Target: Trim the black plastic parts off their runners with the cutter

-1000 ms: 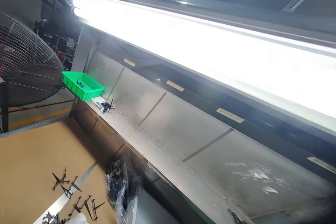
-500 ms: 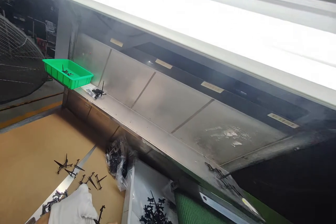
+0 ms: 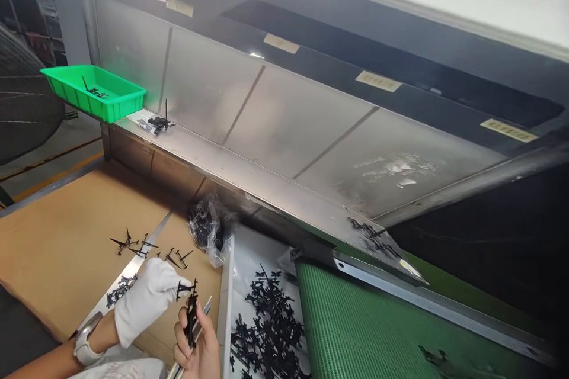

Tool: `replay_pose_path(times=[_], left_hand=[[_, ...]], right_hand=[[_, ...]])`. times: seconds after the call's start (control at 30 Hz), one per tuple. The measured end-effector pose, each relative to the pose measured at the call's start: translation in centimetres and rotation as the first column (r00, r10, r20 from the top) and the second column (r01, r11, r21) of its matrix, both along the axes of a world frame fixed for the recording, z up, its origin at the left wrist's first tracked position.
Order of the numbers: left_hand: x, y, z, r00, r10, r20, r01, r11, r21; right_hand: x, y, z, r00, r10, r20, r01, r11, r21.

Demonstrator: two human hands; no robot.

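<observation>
My left hand [image 3: 149, 296], in a white glove, is closed with its fingertips pinching a small black plastic part [image 3: 185, 289] with thin cross-bars. Just below it, my bare right hand [image 3: 200, 340] is closed around a longer black plastic piece [image 3: 191, 323]. I cannot tell whether the two pieces are joined. A slim tool with a silver tip [image 3: 207, 305] also lies in my right hand, its handle pointing down towards the lower edge. On the brown board [image 3: 66, 237] beyond the glove are several loose black parts [image 3: 137, 244], and a cluster [image 3: 121, 290] rests left of the glove.
Many black parts [image 3: 271, 320] fill a white tray [image 3: 226, 302] right of my hands. A green conveyor belt [image 3: 355, 320] runs beside it, carrying a part. A clear plastic bag [image 3: 208, 228] stands behind. A green bin [image 3: 111, 109] and more parts sit on the metal ledge [image 3: 231, 160].
My view has tilted down and my hands show more fully. My right hand, barely visible before, is now beside the glove with a black part and the slim tool.
</observation>
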State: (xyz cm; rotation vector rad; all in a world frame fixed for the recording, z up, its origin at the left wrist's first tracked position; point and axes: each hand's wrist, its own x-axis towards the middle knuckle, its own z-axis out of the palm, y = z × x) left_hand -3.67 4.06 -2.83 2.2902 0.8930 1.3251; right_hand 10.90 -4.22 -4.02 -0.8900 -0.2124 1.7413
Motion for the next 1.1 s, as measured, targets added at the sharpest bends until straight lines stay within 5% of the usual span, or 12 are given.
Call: replay_pose_path(times=[0.2,0.4,0.57,0.8,0.97,1.1], left_hand=[[-0.3,-0.6,0.3,0.999,0.01,-0.033,-0.008,0.997,0.071],[-0.7,-0.7,-0.4,0.945,-0.122,-0.304,0.132,0.991,0.013],[-1.8,0.1,-2.1,0.893,-0.192,-0.407,0.172,0.981,-0.086],[-5.3,3.6,-4.1,0.931,-0.101,-0.352,0.035,0.981,-0.189],[-5.7,3.0,-4.4,0.903,-0.188,-0.386,0.059,0.945,-0.32],[-7.7,3.7,-4.8,0.86,-0.111,-0.498,-0.119,0.906,-0.407]], right_hand=[[-0.9,0.6,1.2,0.989,-0.063,0.136,0.083,0.985,-0.151],[-0.2,0.7,-0.1,0.933,-0.115,0.342,0.145,0.987,-0.062],[0.0,0.5,-1.8,0.977,-0.051,0.207,0.077,0.99,-0.115],[-0.8,0.6,-4.4,0.996,0.055,0.067,-0.043,0.986,-0.161],[-2.6,2.1,-5.6,0.999,0.05,-0.011,-0.051,0.982,-0.18],[-2.4,2.9,-6.2,0.999,0.03,-0.021,-0.034,0.98,-0.195]])
